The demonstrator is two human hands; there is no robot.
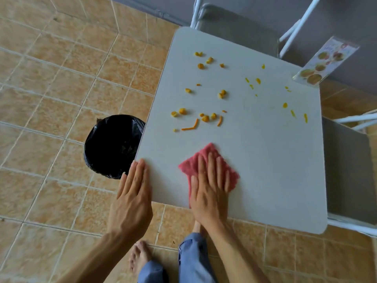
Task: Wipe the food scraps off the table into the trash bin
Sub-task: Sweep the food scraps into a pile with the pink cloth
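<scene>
All food scraps (206,117) remain on table (265,170); we judge wiping barely begun. Our right hand (210,193) flat on pink cloth (206,160), left hand (132,193) spread at corner beside trash bin (112,146).

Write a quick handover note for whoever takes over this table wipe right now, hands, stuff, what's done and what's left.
Left hand: flat on the table corner, holding nothing.
Right hand: pressed flat on the pink cloth near the front edge.
Scraps: yellow-orange bits scattered across the middle and far side, none reached yet.
Bin: black-lined, on the floor by the table's left edge.
Left: sweep all scraps leftward into the bin.
</scene>
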